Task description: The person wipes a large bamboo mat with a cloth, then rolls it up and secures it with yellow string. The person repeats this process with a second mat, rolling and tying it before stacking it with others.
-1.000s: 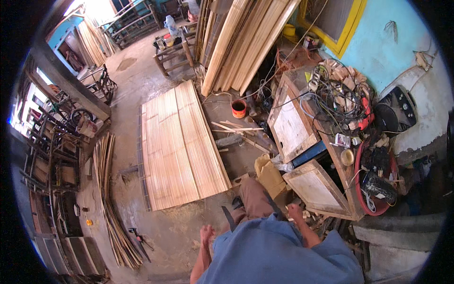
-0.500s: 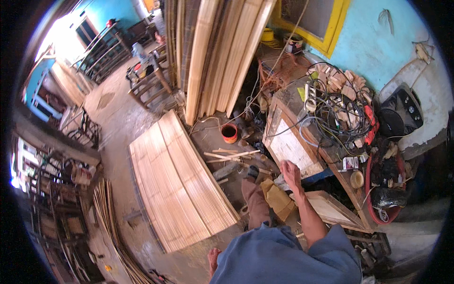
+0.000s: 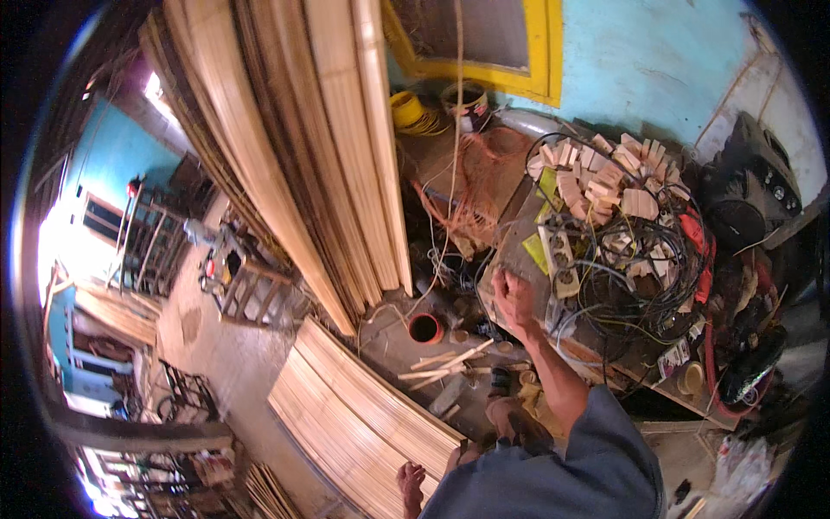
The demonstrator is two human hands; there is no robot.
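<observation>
My right hand (image 3: 513,299) hangs above the left edge of the cluttered wooden workbench (image 3: 519,238), just left of a white power strip (image 3: 560,259). Its fingers are loosely bent and apart, and I see nothing in them. Low in the view, my left hand (image 3: 411,481) hovers over the near part of a flat bamboo-slat panel (image 3: 359,406), fingers loosely curled and apparently holding nothing. Tangled black cables (image 3: 618,298) cover the bench top, beside a heap of small pale wood blocks (image 3: 596,177).
Tall bamboo slats (image 3: 333,147) lean upright ahead. An orange-rimmed bucket (image 3: 424,329) and loose sticks (image 3: 450,362) sit on the floor by my foot. A black speaker-like box (image 3: 748,186) stands beyond the bench's right side. Wooden chair frames (image 3: 251,294) stand farther left.
My view has turned right and come closer to the bench. My right hand has moved forward from beside the bench to over its edge. My left hand shows more fully.
</observation>
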